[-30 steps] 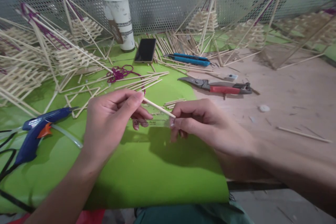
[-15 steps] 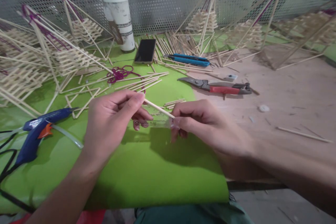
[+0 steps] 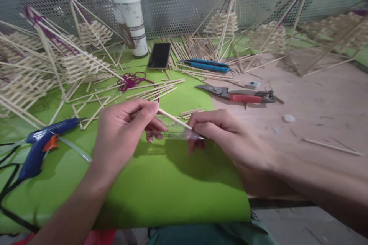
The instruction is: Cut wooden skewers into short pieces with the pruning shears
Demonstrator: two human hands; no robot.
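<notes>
A thin wooden stick (image 3: 174,118) slants between my two hands above the green mat. Its upper end is pinched between the thumb and forefinger of my left hand (image 3: 129,126). My right hand (image 3: 221,132) is closed round the lower end, where the fingers hide the tip. Just below the stick is a clear plastic ruler (image 3: 176,135) with dark print. The lower fingers of my left hand touch one end of it, and the other end shows between my right thumb and fingers.
A blue glue gun (image 3: 47,136) with its cord lies at left. Red-handled pruners (image 3: 247,97), a blue cutter (image 3: 207,65), a phone (image 3: 159,55) and a white tumbler (image 3: 132,19) are beyond my hands. Stick frames (image 3: 80,65) with purple string (image 3: 130,81) stand around the back.
My right thumb has shifted slightly, and more of the clear ruler's right end shows beside it. My left hand and the stick have hardly moved.
</notes>
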